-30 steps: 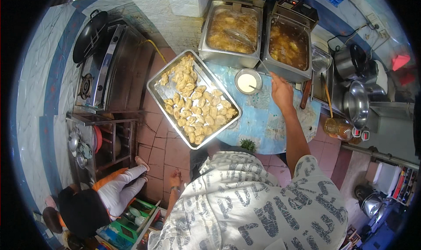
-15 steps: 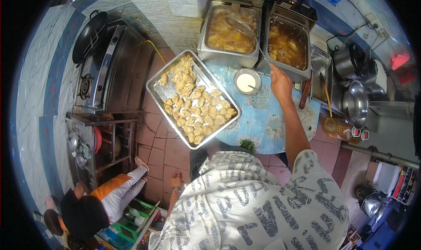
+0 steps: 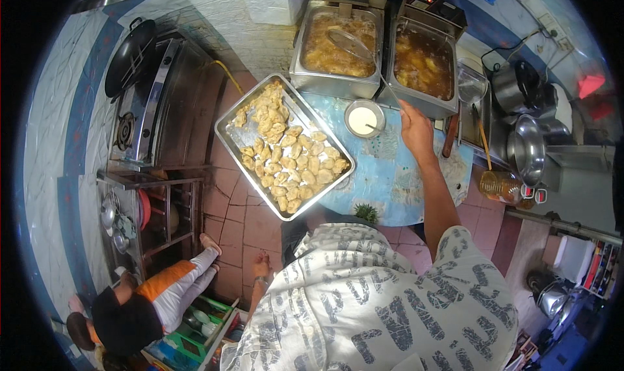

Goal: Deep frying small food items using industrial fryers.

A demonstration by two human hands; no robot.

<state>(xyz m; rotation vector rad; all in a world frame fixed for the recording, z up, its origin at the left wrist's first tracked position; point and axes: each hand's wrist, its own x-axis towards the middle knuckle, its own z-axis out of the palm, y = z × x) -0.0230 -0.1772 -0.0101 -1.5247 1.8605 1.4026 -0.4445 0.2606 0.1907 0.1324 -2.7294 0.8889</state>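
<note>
Skimmer in use at a deep fryer. Its round wire head lies at the oil surface inside the left fryer; whether it dips below cannot be told. The handle slants over the fryer's near right corner to the right hand, whose fingers are closed around its end. Frying oil in this vessel is golden and bubbling. Just beside it, the right fryer contains darker oil with yellowish pieces.

In front of the left fryer, a round metal bowl of pale cream-coloured liquid, with a utensil leaning in it, stands on the counter, which has a blue patterned cover. To the left, a rectangular metal tray carries many pale, battered-looking pieces, heaped at the far end and spread singly nearer the wearer. Right of the right hand is a wooden handle.

The left hand hangs low, apart from the tray; whether its fingers are open or closed cannot be told. Farther left are a dark wok and, below, another person.
</note>
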